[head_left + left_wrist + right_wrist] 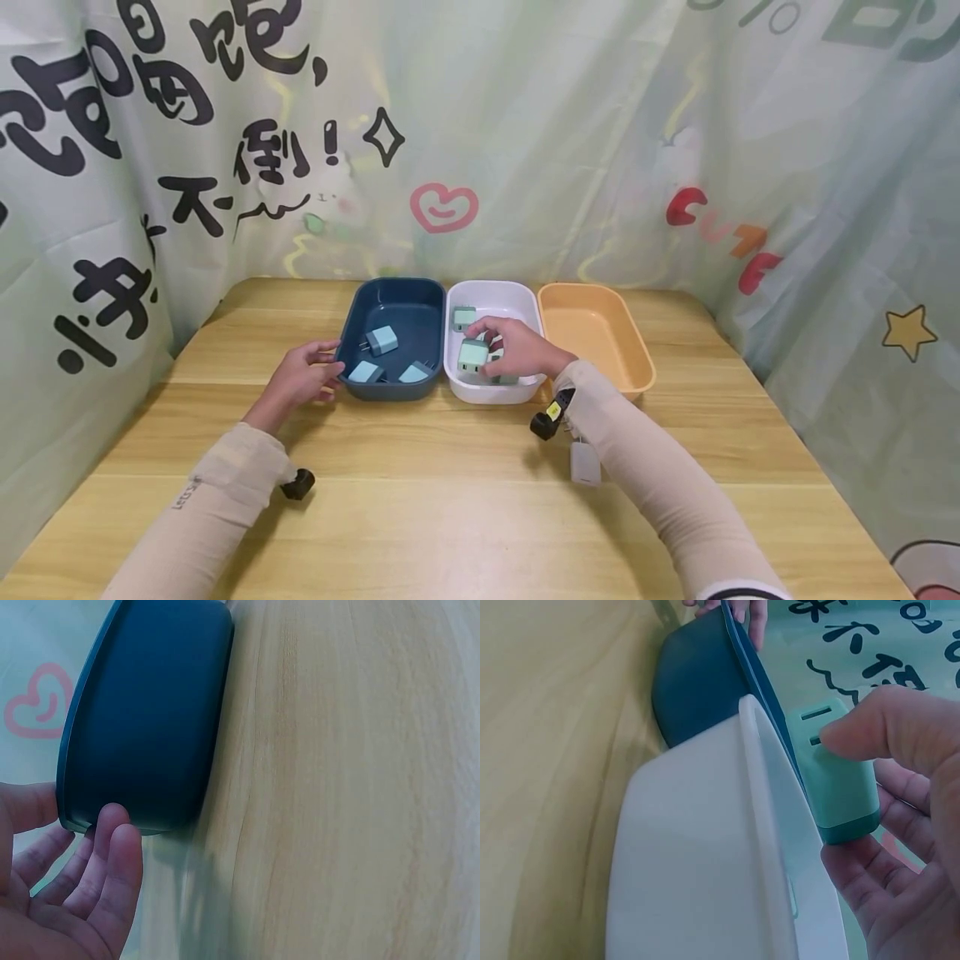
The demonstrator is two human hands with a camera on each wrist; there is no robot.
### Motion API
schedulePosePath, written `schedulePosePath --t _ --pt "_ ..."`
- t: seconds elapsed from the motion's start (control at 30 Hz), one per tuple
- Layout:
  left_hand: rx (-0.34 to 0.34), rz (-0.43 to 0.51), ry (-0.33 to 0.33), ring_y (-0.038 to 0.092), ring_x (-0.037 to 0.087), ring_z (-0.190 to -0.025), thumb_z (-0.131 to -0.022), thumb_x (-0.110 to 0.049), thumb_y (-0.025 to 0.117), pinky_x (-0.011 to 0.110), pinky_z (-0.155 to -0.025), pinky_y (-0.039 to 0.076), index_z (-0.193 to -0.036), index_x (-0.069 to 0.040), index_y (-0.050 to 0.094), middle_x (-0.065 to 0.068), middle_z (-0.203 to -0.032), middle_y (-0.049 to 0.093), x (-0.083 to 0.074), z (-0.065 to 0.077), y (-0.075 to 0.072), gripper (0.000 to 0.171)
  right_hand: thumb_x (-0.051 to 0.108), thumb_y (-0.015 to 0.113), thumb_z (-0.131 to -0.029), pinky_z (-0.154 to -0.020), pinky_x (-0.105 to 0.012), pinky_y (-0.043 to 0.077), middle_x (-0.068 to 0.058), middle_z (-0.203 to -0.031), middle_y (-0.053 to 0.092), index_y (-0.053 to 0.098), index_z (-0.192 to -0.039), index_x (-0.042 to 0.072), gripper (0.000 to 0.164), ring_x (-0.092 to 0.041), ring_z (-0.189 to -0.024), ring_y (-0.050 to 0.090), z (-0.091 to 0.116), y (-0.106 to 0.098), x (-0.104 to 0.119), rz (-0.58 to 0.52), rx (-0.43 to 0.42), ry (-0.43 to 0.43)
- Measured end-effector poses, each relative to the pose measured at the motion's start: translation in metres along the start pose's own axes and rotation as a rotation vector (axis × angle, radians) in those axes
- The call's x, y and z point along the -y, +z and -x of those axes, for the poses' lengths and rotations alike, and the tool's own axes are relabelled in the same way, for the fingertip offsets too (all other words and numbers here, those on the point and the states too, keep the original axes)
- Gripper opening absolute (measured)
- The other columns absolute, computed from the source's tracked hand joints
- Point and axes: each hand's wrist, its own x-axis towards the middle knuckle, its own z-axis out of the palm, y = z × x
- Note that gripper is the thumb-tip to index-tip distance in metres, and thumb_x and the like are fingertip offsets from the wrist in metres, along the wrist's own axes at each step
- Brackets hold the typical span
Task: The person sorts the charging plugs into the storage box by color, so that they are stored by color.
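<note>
My right hand pinches a mint-green USB wall charger between thumb and fingers over the white tray. In the right wrist view, two port slots show on the pale end of this charger, close to the thumb. Another green charger lies toward the back of the white tray; one more is partly hidden beneath the right hand. At the left rim of the dark blue tray, my left hand touches the edge with loosely spread fingers. Light-blue chargers lie in that tray.
A yellow-orange tray sits to the right of the white one, all in a row. They stand at the back of a wooden table, before a printed curtain. A pale tag hangs from the right sleeve.
</note>
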Motion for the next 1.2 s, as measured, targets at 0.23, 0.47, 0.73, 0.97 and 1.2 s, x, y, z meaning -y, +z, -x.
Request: schedulePosePath --t 0.23,0.47,0.73,0.97,1.2 --pt "0.006 0.008 -0.001 0.064 0.030 -0.089 -0.098 -0.013 0.058 0.033 -0.069 0.057 -0.149 -0.007 0.037 0.025 -0.138 0.043 -0.002 -0.001 0.001 0.055 0.000 0.078 -0.071 -0.085 -0.033 0.053 -0.004 -0.114 0.060 0.061 -0.117 0.003 0.049 -0.023 -0.097 0.055 -0.010 -0.005 -0.004 -0.013 0.012 0.055" --pt "-0.004 0.016 -0.002 0.063 0.029 -0.088 -0.098 -0.014 0.058 0.034 -0.070 0.057 -0.149 -0.009 0.038 0.023 -0.136 0.044 -0.001 -0.002 0.002 0.055 0.001 0.080 -0.071 -0.086 -0.033 0.052 -0.004 -0.114 0.060 0.061 -0.118 0.007 0.050 -0.024 -0.099 0.055 -0.019 -0.008 -0.009 -0.005 0.002 0.120" --pt "-0.002 0.017 -0.001 0.063 0.028 -0.087 -0.098 -0.013 0.057 0.034 -0.070 0.057 -0.149 -0.008 0.037 0.024 -0.136 0.044 0.000 0.000 0.001 0.055 0.001 0.080 -0.072 -0.088 -0.032 0.051 -0.004 -0.114 0.060 0.061 -0.118 0.007 0.050 -0.024 -0.102 0.054 -0.026 -0.007 -0.014 -0.003 0.013 0.152" --pt "-0.001 0.013 -0.004 0.063 0.029 -0.088 -0.098 -0.013 0.057 0.034 -0.069 0.057 -0.149 -0.009 0.038 0.023 -0.136 0.044 0.001 -0.001 0.001 0.055 0.001 0.080 -0.070 -0.088 -0.032 0.051 -0.005 -0.114 0.060 0.061 -0.118 0.006 0.051 -0.025 -0.102 0.054 -0.028 -0.007 -0.014 -0.012 0.013 0.162" --pt "0.001 0.018 0.002 0.063 0.028 -0.087 -0.098 -0.014 0.058 0.034 -0.070 0.057 -0.149 -0.009 0.037 0.024 -0.137 0.044 0.002 -0.001 0.000 0.055 0.001 0.080 -0.071 -0.089 -0.033 0.051 -0.005 -0.113 0.060 0.061 -0.117 0.006 0.050 -0.025 -0.102 0.054 -0.029 -0.006 -0.017 -0.028 0.010 0.171"
